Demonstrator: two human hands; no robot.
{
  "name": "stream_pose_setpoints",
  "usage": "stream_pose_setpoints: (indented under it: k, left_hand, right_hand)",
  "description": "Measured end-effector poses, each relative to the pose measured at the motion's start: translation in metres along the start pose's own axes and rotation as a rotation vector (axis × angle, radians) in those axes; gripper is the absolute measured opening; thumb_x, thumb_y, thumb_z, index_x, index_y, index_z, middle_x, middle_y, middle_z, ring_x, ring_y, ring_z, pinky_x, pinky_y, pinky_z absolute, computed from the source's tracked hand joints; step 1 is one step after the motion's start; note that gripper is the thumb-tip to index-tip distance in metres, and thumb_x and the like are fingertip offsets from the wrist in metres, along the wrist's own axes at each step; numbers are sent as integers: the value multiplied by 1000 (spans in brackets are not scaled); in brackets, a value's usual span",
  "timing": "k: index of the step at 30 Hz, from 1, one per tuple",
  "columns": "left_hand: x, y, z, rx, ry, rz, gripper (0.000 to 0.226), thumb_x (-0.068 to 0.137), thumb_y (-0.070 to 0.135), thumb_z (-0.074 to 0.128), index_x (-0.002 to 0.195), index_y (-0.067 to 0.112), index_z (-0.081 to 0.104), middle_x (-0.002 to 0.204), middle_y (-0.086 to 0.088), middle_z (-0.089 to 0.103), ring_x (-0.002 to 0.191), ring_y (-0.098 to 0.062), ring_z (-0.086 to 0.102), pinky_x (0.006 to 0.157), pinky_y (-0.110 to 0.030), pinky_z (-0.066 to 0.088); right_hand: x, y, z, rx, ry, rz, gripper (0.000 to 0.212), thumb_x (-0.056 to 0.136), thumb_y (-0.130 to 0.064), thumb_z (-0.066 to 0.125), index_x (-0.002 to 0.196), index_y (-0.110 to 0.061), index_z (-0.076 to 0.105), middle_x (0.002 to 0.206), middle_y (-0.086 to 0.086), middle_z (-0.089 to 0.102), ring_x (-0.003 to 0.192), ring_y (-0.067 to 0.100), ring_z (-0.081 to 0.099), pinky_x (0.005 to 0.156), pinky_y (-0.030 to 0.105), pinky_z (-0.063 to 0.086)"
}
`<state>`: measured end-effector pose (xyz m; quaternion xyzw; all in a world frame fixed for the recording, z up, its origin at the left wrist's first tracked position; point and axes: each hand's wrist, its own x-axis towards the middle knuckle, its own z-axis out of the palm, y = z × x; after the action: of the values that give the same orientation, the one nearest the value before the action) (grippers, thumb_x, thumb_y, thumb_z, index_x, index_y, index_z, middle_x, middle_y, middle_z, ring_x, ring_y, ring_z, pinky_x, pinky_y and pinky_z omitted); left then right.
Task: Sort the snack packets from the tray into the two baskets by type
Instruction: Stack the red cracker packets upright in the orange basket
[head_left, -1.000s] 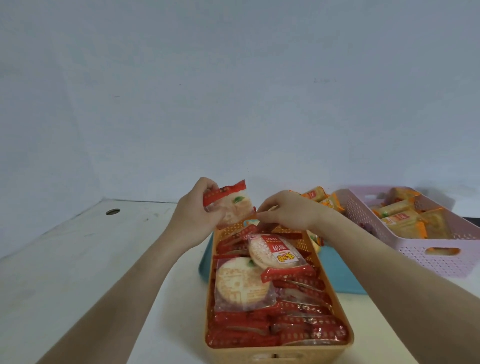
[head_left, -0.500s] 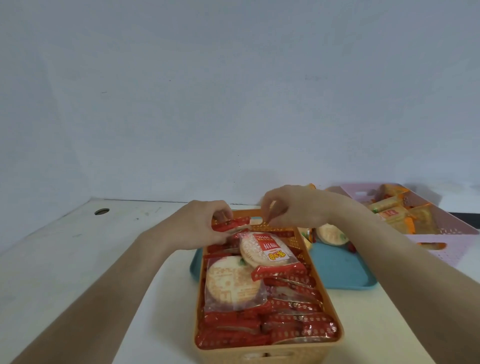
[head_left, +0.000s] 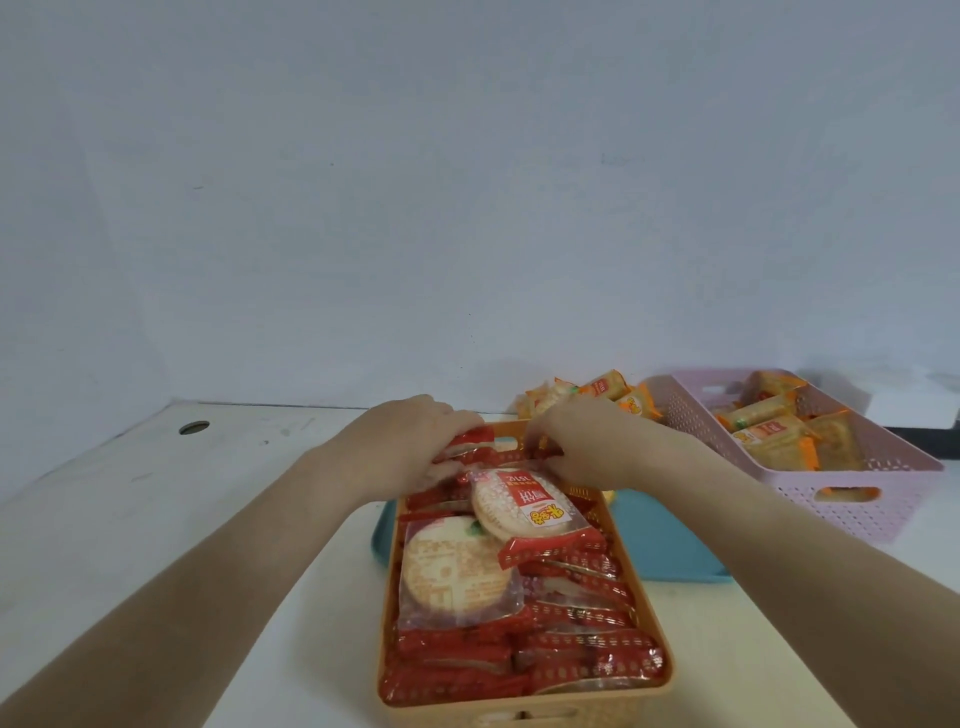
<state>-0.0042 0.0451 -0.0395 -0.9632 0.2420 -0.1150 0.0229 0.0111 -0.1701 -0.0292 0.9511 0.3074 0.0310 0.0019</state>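
We see the held packet at the far end of the orange basket, a clear film pouch with crinkled red sealed ends. Our left hand curls its fingers round one red end. Our right hand bends its fingers down onto the other end; we cannot tell whether it pinches or only presses.

The orange basket stands at the near edge of the table, about its middle. It is oblong, of smooth plastic, with a handle slot in the near wall. It is packed full of red packets, mostly on edge in rows, glossy with small gold print. Two lie flat on top, each showing a pale, round, pebbled cracker through the film.

Just behind the basket lies the tray, flat, teal and matte with rounded corners. Orange packets, small and pillow-shaped, sit at its far end. Toward the right edge of the table stands the pink basket, its walls pierced with fine holes, holding more orange pouches. A round hole is cut near the far left corner.
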Motion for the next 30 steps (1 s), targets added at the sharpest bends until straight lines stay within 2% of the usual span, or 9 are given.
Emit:
stream_pose_setpoints:
  k: [6, 10, 14, 16, 20, 22, 25, 27, 30]
  left_hand:
    - [2, 1, 0, 93, -20, 12, 47, 83, 51, 60, 126, 36, 48, 109, 10, 60, 102, -13, 54, 81, -30, 41]
    - [9, 3, 0, 163, -55, -36, 33, 87, 36, 59, 116, 28, 46, 101, 6, 65, 90, -18, 59, 76, -32, 41]
    - [12, 7, 1, 151, -119, -85, 31, 85, 18, 61, 108, 26, 42, 86, 4, 57, 77, -19, 54, 71, -31, 39]
    - [13, 6, 1, 91, -137, -106, 34, 84, 16, 61, 110, 28, 43, 94, 5, 62, 83, -19, 57, 73, -30, 38]
    - [13, 0, -5, -20, -171, -128, 49, 82, 18, 67, 127, 30, 52, 119, 6, 64, 107, -17, 57, 90, -33, 46]
    - [12, 0, -11, -82, -192, -136, 52, 81, 15, 69, 129, 29, 56, 123, 7, 63, 111, -16, 56, 93, -35, 48]
    - [12, 3, -19, -151, -300, -154, 50, 81, 12, 68, 127, 30, 59, 119, 7, 62, 107, -14, 57, 90, -32, 50]
    - [11, 2, -21, -217, -398, -166, 42, 84, 22, 68, 124, 34, 61, 116, 9, 64, 103, -11, 59, 91, -32, 51]
    - [4, -3, -24, -382, -493, -189, 40, 86, 55, 61, 123, 39, 61, 118, 14, 65, 106, -5, 60, 97, -31, 48]
  right_hand:
    - [1, 1, 5, 3, 68, -8, 28, 93, -23, 52, 119, -26, 61, 118, 1, 62, 111, 24, 55, 89, 38, 41]
    - [-2, -1, 3, 42, 118, 5, 26, 93, -29, 55, 117, -23, 63, 113, 0, 66, 103, 22, 58, 84, 37, 49]
    - [-6, -3, 0, 61, 141, 42, 28, 88, -20, 56, 115, -22, 65, 108, 1, 66, 101, 21, 57, 82, 38, 51]
    - [-9, -5, 0, 54, 134, 52, 31, 87, -18, 55, 115, -22, 65, 109, 1, 66, 101, 23, 59, 82, 39, 52]
    - [-10, -7, 4, 9, 101, 57, 34, 86, -16, 53, 117, -22, 64, 110, 4, 64, 101, 25, 60, 78, 35, 52]
    - [-9, -5, 7, 24, 83, 61, 34, 86, -16, 53, 117, -21, 64, 107, 4, 66, 100, 25, 60, 79, 35, 52]
    - [-5, 0, 10, 88, 56, 71, 35, 86, -15, 53, 117, -23, 65, 110, 1, 68, 104, 23, 60, 85, 36, 52]
    - [-2, 3, 12, 128, 37, 66, 35, 86, -15, 51, 117, -23, 66, 114, -1, 68, 107, 21, 60, 88, 35, 50]
    - [-2, 5, 12, 214, 95, 52, 35, 88, -15, 50, 118, -22, 66, 119, -3, 67, 112, 17, 58, 95, 36, 47]
